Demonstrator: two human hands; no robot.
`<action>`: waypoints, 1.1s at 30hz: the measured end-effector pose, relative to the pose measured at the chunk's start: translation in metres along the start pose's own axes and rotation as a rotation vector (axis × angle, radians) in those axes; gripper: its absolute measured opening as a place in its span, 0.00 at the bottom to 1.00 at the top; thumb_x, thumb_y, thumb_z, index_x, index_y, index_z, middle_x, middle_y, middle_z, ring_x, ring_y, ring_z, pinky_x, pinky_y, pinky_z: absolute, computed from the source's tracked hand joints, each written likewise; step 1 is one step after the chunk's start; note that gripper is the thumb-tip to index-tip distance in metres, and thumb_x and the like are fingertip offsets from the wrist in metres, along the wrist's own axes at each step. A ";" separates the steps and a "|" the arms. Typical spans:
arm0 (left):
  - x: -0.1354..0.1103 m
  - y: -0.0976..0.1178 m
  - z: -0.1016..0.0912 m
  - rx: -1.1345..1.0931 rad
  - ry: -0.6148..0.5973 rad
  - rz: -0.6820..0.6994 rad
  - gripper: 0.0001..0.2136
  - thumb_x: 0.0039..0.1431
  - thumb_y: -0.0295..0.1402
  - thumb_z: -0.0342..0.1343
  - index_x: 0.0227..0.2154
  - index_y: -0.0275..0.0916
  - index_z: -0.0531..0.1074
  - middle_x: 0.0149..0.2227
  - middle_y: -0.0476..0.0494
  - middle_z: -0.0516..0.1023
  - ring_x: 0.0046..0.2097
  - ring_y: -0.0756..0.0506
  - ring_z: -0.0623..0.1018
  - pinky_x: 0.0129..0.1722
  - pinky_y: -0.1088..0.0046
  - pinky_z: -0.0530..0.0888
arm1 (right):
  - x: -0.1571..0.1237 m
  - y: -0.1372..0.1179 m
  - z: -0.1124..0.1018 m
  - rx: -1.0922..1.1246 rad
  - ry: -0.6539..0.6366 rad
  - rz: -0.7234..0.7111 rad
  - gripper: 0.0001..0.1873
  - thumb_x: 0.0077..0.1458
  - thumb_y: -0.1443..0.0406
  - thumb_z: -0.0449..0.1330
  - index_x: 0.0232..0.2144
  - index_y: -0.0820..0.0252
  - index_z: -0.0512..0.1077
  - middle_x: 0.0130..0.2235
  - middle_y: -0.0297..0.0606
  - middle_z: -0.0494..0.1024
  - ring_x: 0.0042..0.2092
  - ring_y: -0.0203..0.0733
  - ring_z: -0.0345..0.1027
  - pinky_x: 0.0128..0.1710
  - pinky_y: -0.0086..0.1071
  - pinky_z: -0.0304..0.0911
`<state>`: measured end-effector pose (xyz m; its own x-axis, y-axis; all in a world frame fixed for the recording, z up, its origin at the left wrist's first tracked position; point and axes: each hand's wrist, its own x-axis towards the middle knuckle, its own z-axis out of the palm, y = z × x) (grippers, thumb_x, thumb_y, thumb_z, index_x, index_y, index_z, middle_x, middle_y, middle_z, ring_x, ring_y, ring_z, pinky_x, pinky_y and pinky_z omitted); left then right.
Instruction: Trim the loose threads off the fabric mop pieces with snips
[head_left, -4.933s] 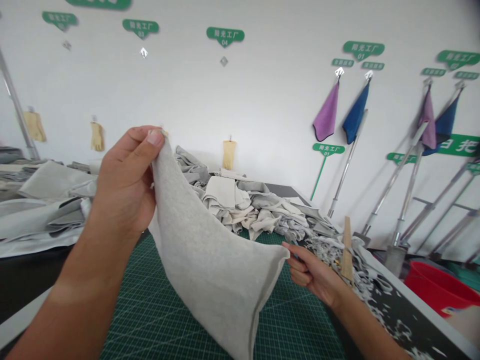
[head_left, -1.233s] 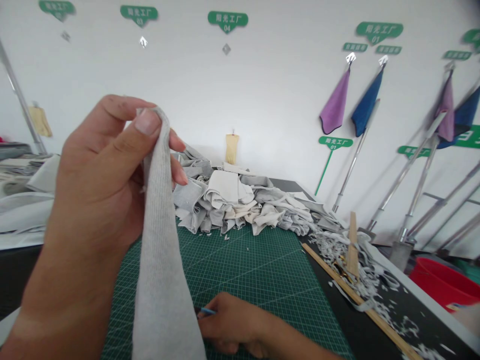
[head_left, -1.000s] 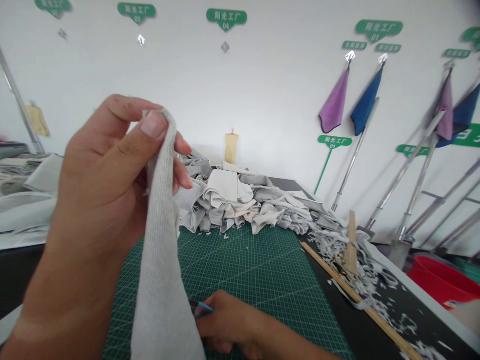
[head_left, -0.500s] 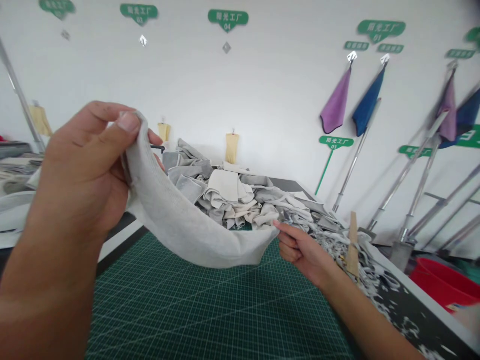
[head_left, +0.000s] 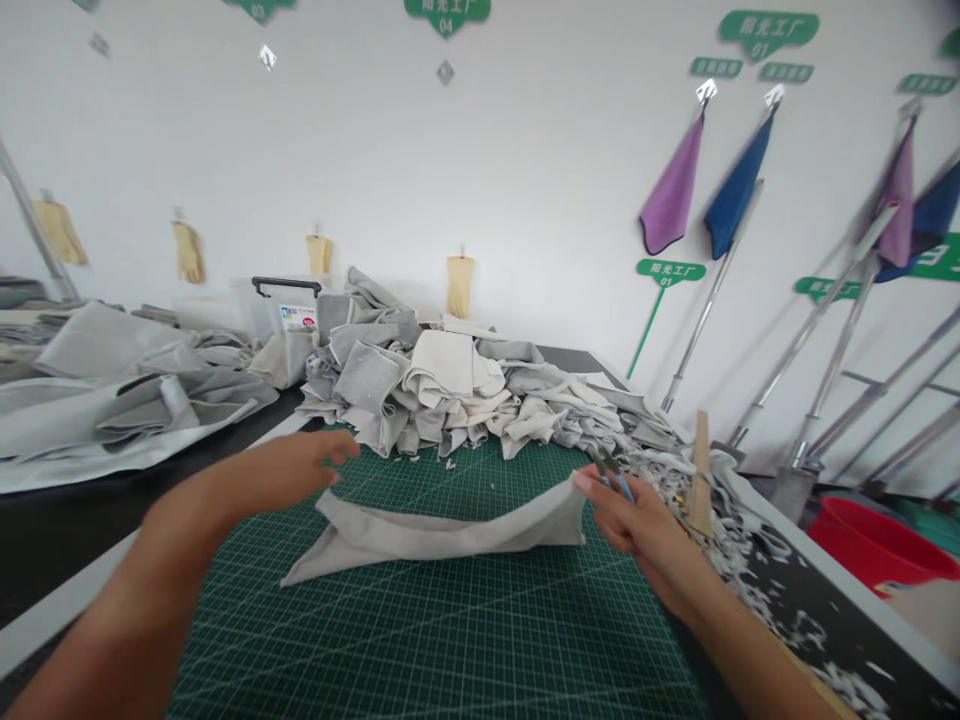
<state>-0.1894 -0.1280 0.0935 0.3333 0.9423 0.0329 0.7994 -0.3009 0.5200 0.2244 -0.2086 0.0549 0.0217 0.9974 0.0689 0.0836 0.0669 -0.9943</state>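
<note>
A long strip of light grey cloth (head_left: 450, 535) stretches across the green cutting mat (head_left: 420, 640), sagging in the middle and partly folded, with its left end loose. My right hand (head_left: 634, 515) pinches the cloth's upper right corner between thumb and finger. The same hand also has a small cutting tool (head_left: 616, 478) with blue on its handle, perhaps snips, tucked in its fingers. Above the cloth's left end is my left hand (head_left: 300, 468), apart from it, somewhat blurred, fingers stretched out and holding nothing.
Behind the mat rises a heap of grey and off-white cloth pieces (head_left: 442, 370). Larger folded cloths (head_left: 135, 400) lie at left, near a clear box with a black handle (head_left: 287, 288). Cut scraps, a wooden strip (head_left: 701, 475) and a red tub (head_left: 877, 540) are at right.
My left hand has let go of the cloth and moved away from the camera. The cloth has dropped to the mat on that side. The cutting tool now shows in my right hand.
</note>
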 end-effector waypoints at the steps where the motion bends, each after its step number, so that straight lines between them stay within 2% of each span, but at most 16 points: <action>1: 0.004 0.010 0.013 -0.030 -0.036 0.076 0.14 0.56 0.32 0.55 0.45 0.42 0.76 0.47 0.44 0.79 0.47 0.41 0.77 0.48 0.68 0.71 | -0.001 0.001 0.004 -0.049 -0.020 0.013 0.20 0.58 0.50 0.62 0.40 0.60 0.70 0.18 0.21 0.47 0.21 0.28 0.37 0.20 0.27 0.36; 3: 0.013 0.039 0.039 -0.173 -0.147 0.220 0.16 0.59 0.36 0.54 0.49 0.46 0.74 0.53 0.45 0.76 0.54 0.40 0.74 0.52 0.68 0.68 | -0.002 0.003 0.012 -0.151 -0.055 0.024 0.21 0.57 0.49 0.62 0.39 0.61 0.71 0.18 0.23 0.51 0.20 0.29 0.41 0.20 0.27 0.39; 5: 0.021 0.070 0.064 -0.348 -0.238 0.322 0.17 0.62 0.41 0.52 0.53 0.47 0.72 0.54 0.44 0.75 0.53 0.41 0.75 0.50 0.69 0.70 | -0.005 0.004 0.018 -0.248 -0.091 0.000 0.20 0.58 0.49 0.61 0.38 0.60 0.72 0.20 0.25 0.56 0.22 0.30 0.46 0.21 0.27 0.43; 7: 0.027 0.096 0.087 -0.464 -0.271 0.410 0.19 0.64 0.43 0.50 0.56 0.47 0.69 0.53 0.42 0.75 0.53 0.41 0.74 0.50 0.68 0.69 | -0.007 0.006 0.022 -0.321 -0.114 -0.061 0.17 0.59 0.51 0.60 0.37 0.59 0.73 0.24 0.28 0.61 0.24 0.31 0.51 0.23 0.27 0.48; 9: 0.032 0.112 0.109 -0.537 -0.290 0.488 0.20 0.65 0.43 0.49 0.58 0.46 0.67 0.54 0.41 0.74 0.53 0.41 0.73 0.51 0.68 0.69 | -0.010 0.009 0.024 -0.371 -0.142 -0.141 0.15 0.61 0.52 0.59 0.35 0.59 0.73 0.27 0.30 0.64 0.28 0.33 0.55 0.27 0.27 0.52; 11: 0.035 0.120 0.128 -0.591 -0.301 0.564 0.18 0.66 0.41 0.48 0.56 0.43 0.69 0.53 0.41 0.74 0.52 0.42 0.73 0.52 0.68 0.68 | -0.012 0.012 0.025 -0.404 -0.168 -0.201 0.15 0.62 0.53 0.58 0.34 0.59 0.72 0.30 0.31 0.66 0.32 0.35 0.57 0.31 0.28 0.54; 13: 0.037 0.122 0.145 -0.653 -0.320 0.584 0.15 0.66 0.38 0.47 0.50 0.41 0.73 0.47 0.42 0.76 0.48 0.44 0.74 0.50 0.70 0.69 | -0.012 0.015 0.026 -0.433 -0.185 -0.221 0.15 0.63 0.54 0.57 0.33 0.59 0.72 0.30 0.31 0.65 0.33 0.35 0.57 0.32 0.28 0.54; 15: 0.037 0.121 0.158 -0.742 -0.365 0.525 0.11 0.65 0.36 0.50 0.45 0.39 0.74 0.41 0.44 0.76 0.43 0.46 0.74 0.44 0.72 0.70 | -0.013 0.018 0.026 -0.454 -0.190 -0.219 0.16 0.64 0.54 0.56 0.32 0.59 0.71 0.29 0.31 0.64 0.32 0.35 0.56 0.31 0.28 0.53; 18: 0.034 0.116 0.169 -0.913 -0.459 0.433 0.10 0.61 0.33 0.54 0.44 0.39 0.72 0.38 0.46 0.74 0.40 0.47 0.73 0.40 0.74 0.69 | -0.014 0.020 0.029 -0.459 -0.206 -0.227 0.16 0.65 0.55 0.55 0.31 0.59 0.70 0.29 0.30 0.64 0.32 0.35 0.56 0.32 0.28 0.53; 23: 0.029 0.110 0.175 -1.044 -0.532 0.400 0.11 0.59 0.32 0.57 0.44 0.39 0.72 0.37 0.48 0.72 0.38 0.49 0.71 0.39 0.75 0.67 | -0.019 0.017 0.033 -0.454 -0.220 -0.239 0.15 0.65 0.55 0.55 0.32 0.58 0.71 0.30 0.31 0.67 0.33 0.36 0.58 0.33 0.28 0.54; 28: 0.027 0.105 0.179 -1.120 -0.557 0.276 0.09 0.58 0.36 0.59 0.40 0.38 0.72 0.34 0.49 0.72 0.36 0.50 0.70 0.37 0.76 0.66 | -0.022 0.018 0.036 -0.435 -0.218 -0.241 0.14 0.65 0.55 0.56 0.34 0.58 0.73 0.32 0.32 0.71 0.34 0.36 0.61 0.34 0.28 0.56; 31: 0.026 0.105 0.181 -1.167 -0.533 0.236 0.10 0.59 0.38 0.58 0.39 0.38 0.70 0.34 0.49 0.72 0.34 0.50 0.71 0.35 0.76 0.65 | -0.021 0.021 0.038 -0.428 -0.191 -0.233 0.14 0.65 0.55 0.55 0.35 0.58 0.74 0.33 0.33 0.72 0.34 0.37 0.63 0.33 0.28 0.57; 33: 0.027 0.105 0.181 -1.199 -0.472 0.242 0.10 0.60 0.39 0.57 0.40 0.37 0.70 0.33 0.48 0.72 0.34 0.50 0.71 0.36 0.76 0.65 | -0.020 0.023 0.038 -0.428 -0.152 -0.237 0.14 0.64 0.55 0.55 0.34 0.58 0.73 0.32 0.32 0.72 0.33 0.37 0.62 0.33 0.28 0.57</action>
<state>-0.0058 -0.1608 -0.0054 0.7422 0.6676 0.0585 -0.1616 0.0936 0.9824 0.1882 -0.2261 0.0272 -0.1900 0.9509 0.2442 0.4699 0.3065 -0.8278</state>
